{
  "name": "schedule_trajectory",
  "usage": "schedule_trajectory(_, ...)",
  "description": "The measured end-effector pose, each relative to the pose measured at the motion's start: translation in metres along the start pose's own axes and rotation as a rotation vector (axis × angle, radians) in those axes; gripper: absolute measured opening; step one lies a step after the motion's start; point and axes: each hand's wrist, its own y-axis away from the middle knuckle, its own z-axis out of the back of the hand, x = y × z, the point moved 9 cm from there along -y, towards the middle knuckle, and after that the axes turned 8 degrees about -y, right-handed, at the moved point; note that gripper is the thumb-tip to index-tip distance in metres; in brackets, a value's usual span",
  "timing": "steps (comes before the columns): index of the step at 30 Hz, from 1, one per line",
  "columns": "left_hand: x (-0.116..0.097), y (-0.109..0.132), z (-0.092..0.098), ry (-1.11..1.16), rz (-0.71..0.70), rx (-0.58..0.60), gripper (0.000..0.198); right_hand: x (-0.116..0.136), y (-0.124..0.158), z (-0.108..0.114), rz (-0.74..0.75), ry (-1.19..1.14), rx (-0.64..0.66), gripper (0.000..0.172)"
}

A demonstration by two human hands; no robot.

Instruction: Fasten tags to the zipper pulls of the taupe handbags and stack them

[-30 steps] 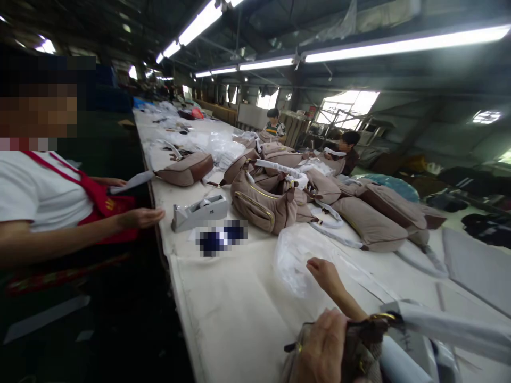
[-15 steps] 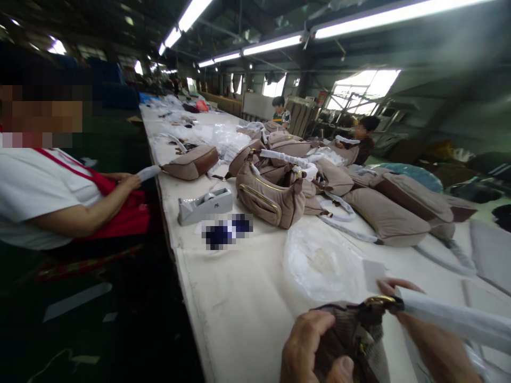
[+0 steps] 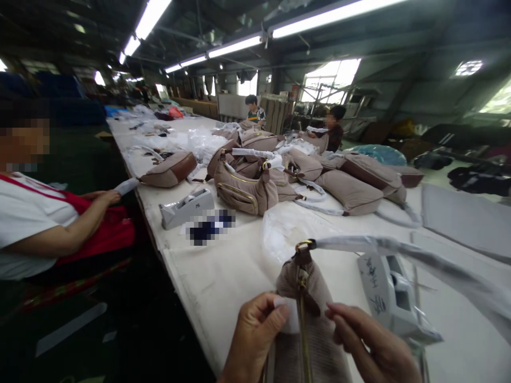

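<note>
A: Location of the item?
B: A taupe handbag (image 3: 325, 340) stands at the near side, between the two hands, over the bench (image 3: 215, 282). Its base is out of frame. The brass-coloured zip (image 3: 305, 340) runs toward the wearer; the white-wrapped strap (image 3: 359, 243) extends right.

A: Condition of the hands?
B: The left hand (image 3: 253, 332) pinches a small white slip (image 3: 292, 318) against the bag's left side. The right hand (image 3: 373, 340) is half-curled with a narrow finger gap, beside the bag's right side; whether it touches the bag or holds anything, I cannot tell.

A: Changes against half a second ago?
B: The left hand then gripped the bag's top, and the right was beneath the strap, near a white piece. The bag now shows more of its zip, and the right-hand tape dispenser (image 3: 375, 287) has come into clear view.

A: Writing?
B: Dark handwritten characters on that dispenser, turned sideways, not reliably legible. The far left tape dispenser (image 3: 187, 209) carries a dark mark, too small to read.
</note>
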Motion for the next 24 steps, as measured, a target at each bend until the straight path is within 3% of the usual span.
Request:
schedule_trajectory(3, 0.009, 0.002, 0.017, -0.021, 0.069, -0.040, 0.025, 0.000, -0.024, 0.000, 0.050, 0.038, 0.193, 0.020)
schedule_trajectory(8, 0.013, 0.001, 0.009, -0.116, 0.071, -0.001, 0.026, -0.016, -0.047, -0.039, -0.222, 0.244, 0.456, 0.025)
schedule_trajectory(11, 0.013, 0.001, -0.007, -0.189, 0.026, 0.041, 0.025, -0.019, -0.050, -0.055, -0.303, 0.374, 0.459, 0.018)
schedule_trajectory(14, 0.003, 0.005, -0.013, -0.363, -0.070, 0.055, 0.021, -0.028, -0.047, -0.049, -0.385, 0.456, 0.433, 0.009)
schedule_trajectory(17, -0.011, 0.010, -0.008, -0.571, -0.176, 0.068, 0.018, -0.047, -0.035, -0.038, -0.566, 0.176, 0.506, 0.024)
schedule_trajectory(20, -0.009, 0.009, -0.007, -0.601, -0.146, 0.122, 0.015, -0.061, -0.017, -0.032, -0.760, -0.266, 0.550, 0.041)
schedule_trajectory(24, 0.002, 0.003, -0.021, -0.561, -0.082, 0.172, 0.010, -0.073, 0.001, -0.023, -0.942, -0.585, 0.401, 0.043)
